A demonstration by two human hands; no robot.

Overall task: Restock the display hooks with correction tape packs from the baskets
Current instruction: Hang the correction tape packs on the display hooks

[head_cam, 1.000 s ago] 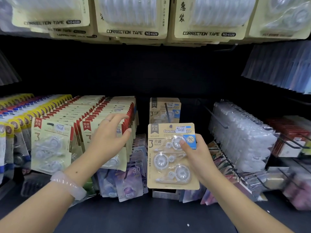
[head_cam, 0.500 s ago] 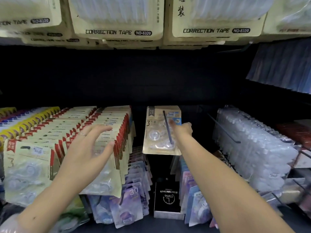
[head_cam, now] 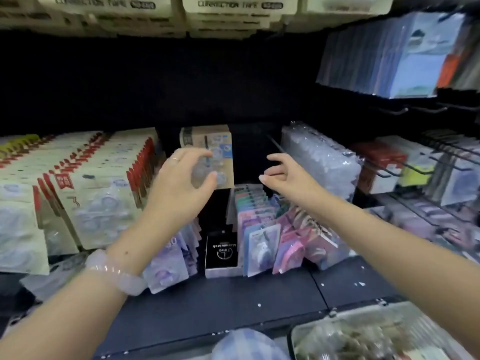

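Packs (head_cam: pixel 111 6) labelled "CORRECTION TAPE", hands (head_cam: pixel 181 183) empty

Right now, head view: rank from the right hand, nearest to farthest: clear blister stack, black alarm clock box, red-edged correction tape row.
From the right hand:
1. Clear blister stack, just right of it.
2. Black alarm clock box, below and left.
3. Red-edged correction tape row, far left, beyond the left hand.

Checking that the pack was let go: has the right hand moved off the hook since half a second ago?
Yes. The right hand has drawn back right of the hook, empty; the pack hangs there.
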